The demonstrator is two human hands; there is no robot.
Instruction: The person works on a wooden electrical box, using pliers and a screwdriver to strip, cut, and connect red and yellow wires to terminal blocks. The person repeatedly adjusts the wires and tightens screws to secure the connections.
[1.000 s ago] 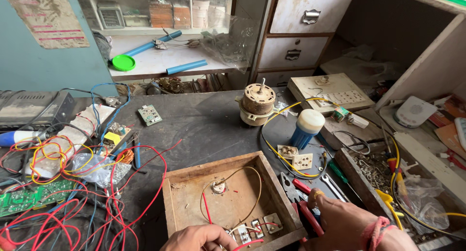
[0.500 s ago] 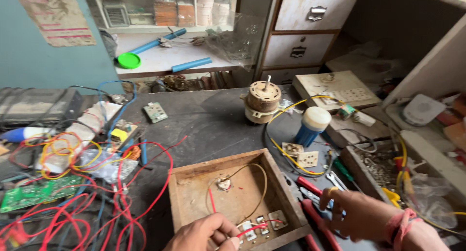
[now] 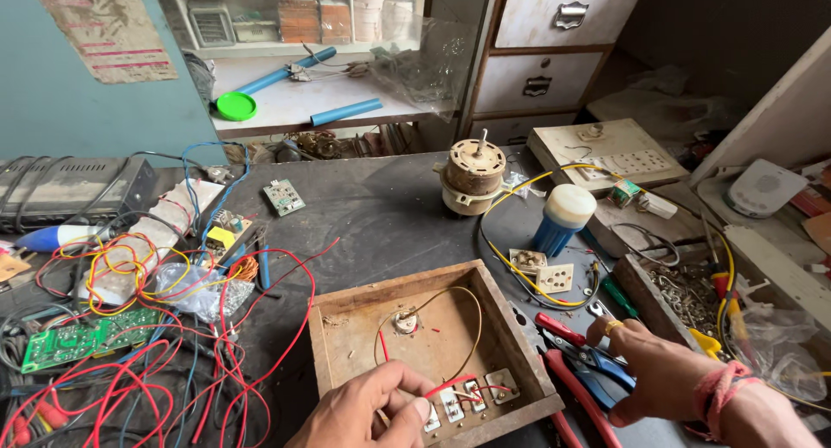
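Note:
An open wooden box (image 3: 346,327) lies on the dark workbench, with a brown wire loop (image 3: 472,322), a small round fitting (image 3: 404,323) and white switch backs (image 3: 476,394) inside. My left hand (image 3: 368,409) rests inside its near edge, fingers pinched on a red wire (image 3: 450,385) by the switches. To the right of the box, my right hand (image 3: 662,374) covers tools with blue and red handles (image 3: 576,348); whether it grips them is unclear.
A tangle of red, yellow and blue wires (image 3: 173,327) and a green circuit board (image 3: 74,340) fill the left. A small motor (image 3: 472,178), a blue-and-white cylinder (image 3: 558,219), white sockets (image 3: 544,270) and a white switchboard (image 3: 606,158) lie behind the box. Drawers (image 3: 554,41) stand at the back.
The view has shifted so the box sits more central. My right hand has moved right of the box onto the tools. My left hand stays on the red wire by the switches.

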